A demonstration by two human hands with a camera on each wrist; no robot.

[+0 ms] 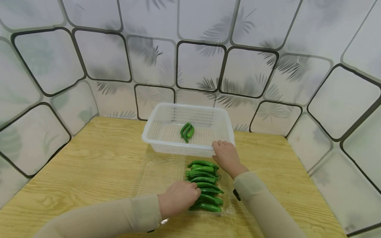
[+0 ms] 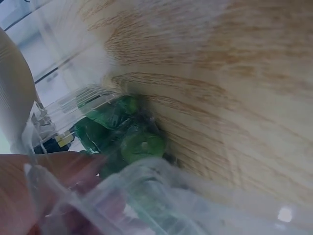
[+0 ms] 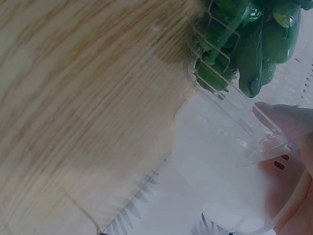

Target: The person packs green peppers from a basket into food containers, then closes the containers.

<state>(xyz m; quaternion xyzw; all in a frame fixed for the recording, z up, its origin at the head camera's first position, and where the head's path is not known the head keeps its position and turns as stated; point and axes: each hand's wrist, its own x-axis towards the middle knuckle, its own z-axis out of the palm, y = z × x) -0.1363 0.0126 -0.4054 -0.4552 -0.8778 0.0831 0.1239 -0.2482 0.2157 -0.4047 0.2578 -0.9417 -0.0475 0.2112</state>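
A clear plastic clamshell box [image 1: 157,175] lies open on the table, its right half holding several green peppers [image 1: 205,180] side by side. My left hand [image 1: 180,200] is over the left ends of the lower peppers, fingers bent down among them. Its fingertips are hidden, and I cannot tell whether they pinch a pepper. The left wrist view catches part of that hand [image 2: 49,178] behind the box's clear wall. My right hand [image 1: 227,157] grips the front right rim of a white perforated plastic basket [image 1: 178,149]. Three peppers [image 1: 187,132] lie inside the basket.
The wooden table [image 1: 89,165] carries the box in front of the basket. Behind and at both sides rise walls [image 1: 154,62] covered with a leaf and rounded-square pattern. The basket stands close to the back wall.
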